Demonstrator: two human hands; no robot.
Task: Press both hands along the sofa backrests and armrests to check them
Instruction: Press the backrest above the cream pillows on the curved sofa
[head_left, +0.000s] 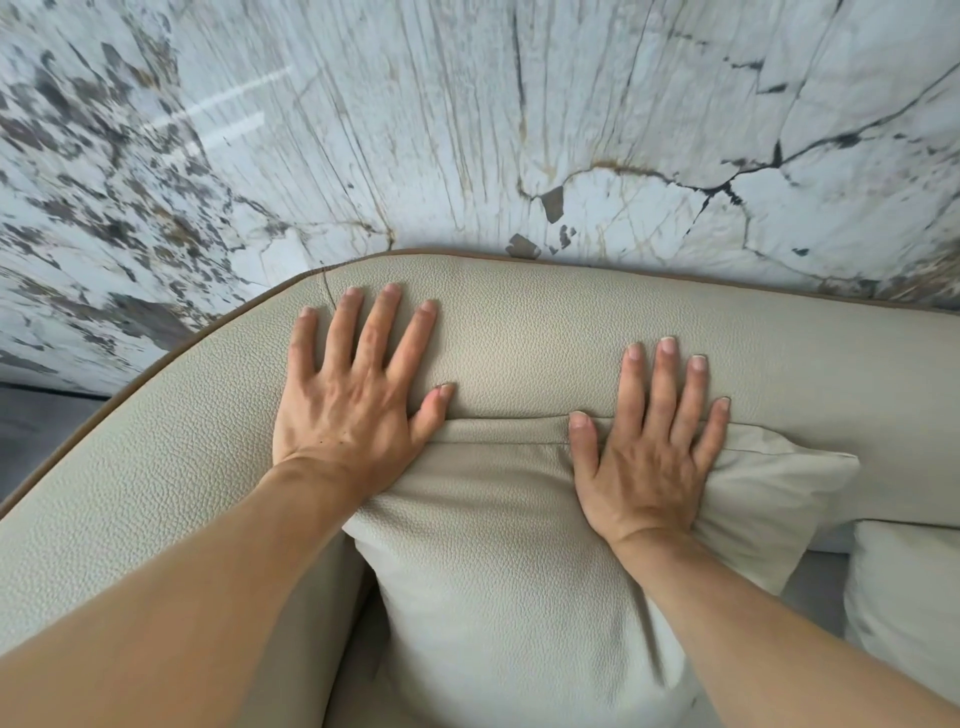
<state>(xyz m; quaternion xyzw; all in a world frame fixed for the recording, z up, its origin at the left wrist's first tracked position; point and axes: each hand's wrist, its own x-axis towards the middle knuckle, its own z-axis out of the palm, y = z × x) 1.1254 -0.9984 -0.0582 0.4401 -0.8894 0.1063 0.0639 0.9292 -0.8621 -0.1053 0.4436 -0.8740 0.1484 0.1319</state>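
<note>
A beige pebbled-leather sofa backrest (519, 332) with brown piping curves round to the armrest (145, 467) at the left. My left hand (358, 395) lies flat with fingers spread on the backrest's corner, palm down, pressing into it. My right hand (649, 441) lies flat too, its fingers on the backrest and its palm on the top edge of a loose beige cushion (493, 571) that leans against the backrest. Both hands hold nothing.
A white marble wall (467, 130) with dark veins rises right behind the sofa. A second pale cushion (904, 597) sits at the right edge. A strip of grey floor (31, 415) shows at the far left.
</note>
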